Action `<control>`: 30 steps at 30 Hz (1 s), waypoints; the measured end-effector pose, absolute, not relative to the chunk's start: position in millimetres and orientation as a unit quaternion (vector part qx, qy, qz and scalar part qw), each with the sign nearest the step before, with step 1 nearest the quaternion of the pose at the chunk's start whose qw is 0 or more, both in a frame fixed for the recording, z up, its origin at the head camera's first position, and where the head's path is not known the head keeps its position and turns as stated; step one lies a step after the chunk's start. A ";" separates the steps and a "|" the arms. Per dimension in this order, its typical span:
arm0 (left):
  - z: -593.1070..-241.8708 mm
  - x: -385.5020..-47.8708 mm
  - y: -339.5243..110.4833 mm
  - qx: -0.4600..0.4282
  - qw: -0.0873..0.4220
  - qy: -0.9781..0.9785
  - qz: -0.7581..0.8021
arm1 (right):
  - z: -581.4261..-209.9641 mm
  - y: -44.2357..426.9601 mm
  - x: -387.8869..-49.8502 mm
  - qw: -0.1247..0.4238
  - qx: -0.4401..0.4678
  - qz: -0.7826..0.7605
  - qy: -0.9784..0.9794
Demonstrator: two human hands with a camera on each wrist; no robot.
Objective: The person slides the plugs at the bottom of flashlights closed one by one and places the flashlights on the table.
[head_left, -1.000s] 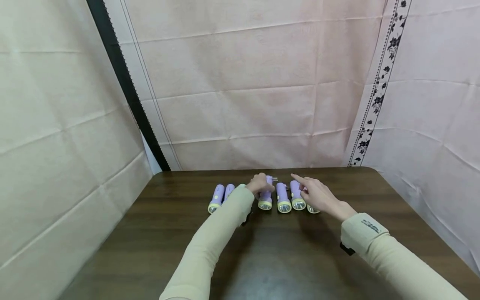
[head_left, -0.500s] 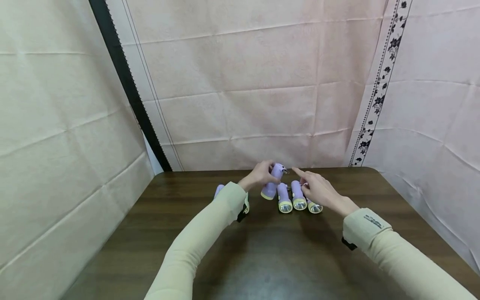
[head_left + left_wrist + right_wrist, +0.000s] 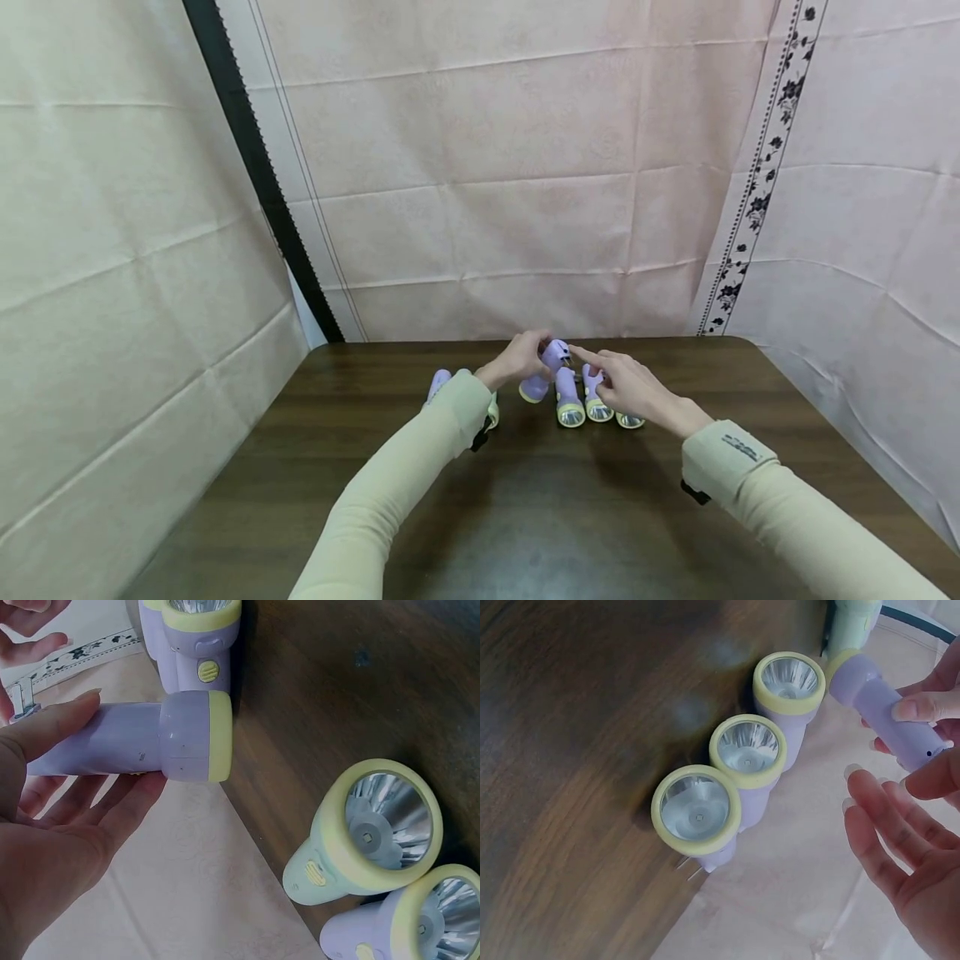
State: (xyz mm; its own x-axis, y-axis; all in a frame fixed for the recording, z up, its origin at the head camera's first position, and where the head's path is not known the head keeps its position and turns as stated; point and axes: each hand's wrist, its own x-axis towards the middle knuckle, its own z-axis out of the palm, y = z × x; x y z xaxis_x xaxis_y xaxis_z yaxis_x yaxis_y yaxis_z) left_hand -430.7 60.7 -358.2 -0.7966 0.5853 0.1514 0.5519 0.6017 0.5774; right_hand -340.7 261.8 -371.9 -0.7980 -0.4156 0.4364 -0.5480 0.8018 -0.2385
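Note:
My left hand (image 3: pixel 519 358) grips a purple flashlight (image 3: pixel 557 356) with a yellow rim, raised off the table. Its body lies between thumb and fingers in the left wrist view, with metal prongs (image 3: pixel 24 694) at the tail. At that tail end, a fingertip of my right hand (image 3: pixel 930 877) meets the flashlight in the right wrist view; the other fingers are loosely extended. Three purple flashlights (image 3: pixel 694 814) lie side by side below my right hand, lenses facing me. Left of the held one are a green flashlight (image 3: pixel 330 847) and a purple one (image 3: pixel 360 930).
A dark wooden table (image 3: pixel 525 517) carries the flashlights near its far edge. Pale cloth (image 3: pixel 540 225) hangs behind it and at both sides, with a black strip at left and a floral band at right.
My left hand has lifted the flashlight from the row and tilted it, then lowered it slightly. My right index finger has come to its tail end.

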 end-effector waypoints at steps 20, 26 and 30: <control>-361.5 -418.2 65.7 0.354 0.009 0.887 0.297 | -371.5 256.7 -337.1 0.215 0.251 0.088 -0.940; -360.6 -414.2 65.0 0.351 0.015 0.888 0.296 | -371.8 254.4 -338.7 0.210 0.249 0.092 -0.941; -361.3 -414.0 64.2 0.354 0.019 0.886 0.300 | -372.7 253.6 -339.8 0.210 0.248 0.094 -0.941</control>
